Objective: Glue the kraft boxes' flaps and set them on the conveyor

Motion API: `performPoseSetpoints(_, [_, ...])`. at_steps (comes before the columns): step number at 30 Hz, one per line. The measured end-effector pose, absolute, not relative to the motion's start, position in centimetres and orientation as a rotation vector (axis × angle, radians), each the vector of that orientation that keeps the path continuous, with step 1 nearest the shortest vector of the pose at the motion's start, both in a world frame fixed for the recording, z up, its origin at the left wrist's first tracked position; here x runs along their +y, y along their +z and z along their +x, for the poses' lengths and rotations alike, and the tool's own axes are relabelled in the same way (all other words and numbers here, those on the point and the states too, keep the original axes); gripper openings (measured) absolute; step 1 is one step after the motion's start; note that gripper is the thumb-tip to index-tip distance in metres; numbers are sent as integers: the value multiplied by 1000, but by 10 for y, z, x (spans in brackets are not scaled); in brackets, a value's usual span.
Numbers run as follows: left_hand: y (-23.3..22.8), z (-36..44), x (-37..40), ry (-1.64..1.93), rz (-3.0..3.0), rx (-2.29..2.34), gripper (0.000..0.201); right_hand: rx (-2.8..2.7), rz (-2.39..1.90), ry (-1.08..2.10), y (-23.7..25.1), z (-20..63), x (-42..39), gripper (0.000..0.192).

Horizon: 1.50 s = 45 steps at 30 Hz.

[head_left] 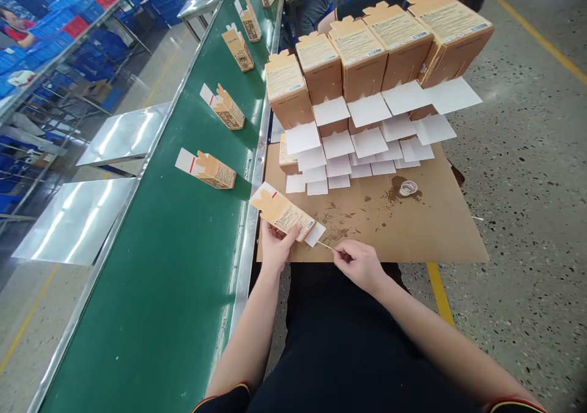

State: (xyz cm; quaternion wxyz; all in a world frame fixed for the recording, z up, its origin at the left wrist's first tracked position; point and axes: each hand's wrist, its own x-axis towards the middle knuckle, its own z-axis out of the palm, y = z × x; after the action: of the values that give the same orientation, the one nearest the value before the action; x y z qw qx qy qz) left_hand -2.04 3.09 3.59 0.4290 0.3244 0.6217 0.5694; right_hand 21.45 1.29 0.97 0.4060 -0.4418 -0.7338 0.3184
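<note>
My left hand (276, 247) grips a small printed cardboard box (285, 215), its thumb on the printed face. White flaps stick out at both ends of the box. Between the closed fingers of my right hand (360, 262) is a thin stick (326, 245), like a cotton swab. Its far tip reaches the white flap (315, 234) at the near end of the box; whether it presses on the flap I cannot tell. Both hands are over the near edge of a brown cardboard sheet (440, 230). A small clear cup (408, 187) stands on the sheet among dark wet spots.
Stacked boxes (362, 52) with white flaps hanging out fill the far side of the sheet. On my left runs a green conveyor belt (183, 278) with a metal edge, carrying several upright open boxes (215, 170). Part of another person (376, 0) shows behind the stack.
</note>
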Motion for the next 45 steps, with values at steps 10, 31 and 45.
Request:
performPoseSetpoints(10, [32,-11,21,1404,903,1642,86,-1722,-1207,682,7,235,29,25])
performPoseSetpoints(31, [35,-114,20,1851,829,2078,98,-1531,-1276,502,22,278,22,25])
performPoseSetpoints(45, [3,-202,46,1492,846,2400,76,-1630,-1189,568,31,280,43,30])
